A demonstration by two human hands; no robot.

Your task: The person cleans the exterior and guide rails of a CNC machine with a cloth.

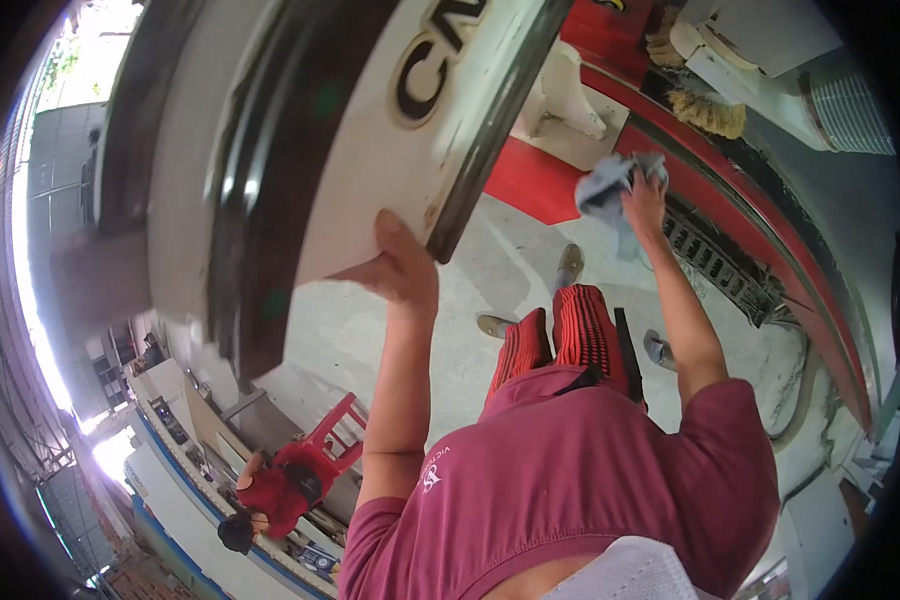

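Note:
My left hand (402, 268) grips the lower edge of a white machine panel (370, 170) with dark trim and the large letters "CN". Its thumb lies on the panel's face; the other fingers are partly hidden. My right hand (646, 200) is closed around a crumpled grey-blue cloth (606, 190), held out beside a red machine body (535, 180). A white bracket-like part (562, 100) stands on the red machine, just above the cloth.
Brush-like bristles (705, 113) and a ribbed grey hose (848, 112) are at the upper right. A dark slotted strip (715, 255) runs along the red machine. At the lower left, a person in red (288, 485) is by a red chair (338, 435) and a long workbench (195, 520).

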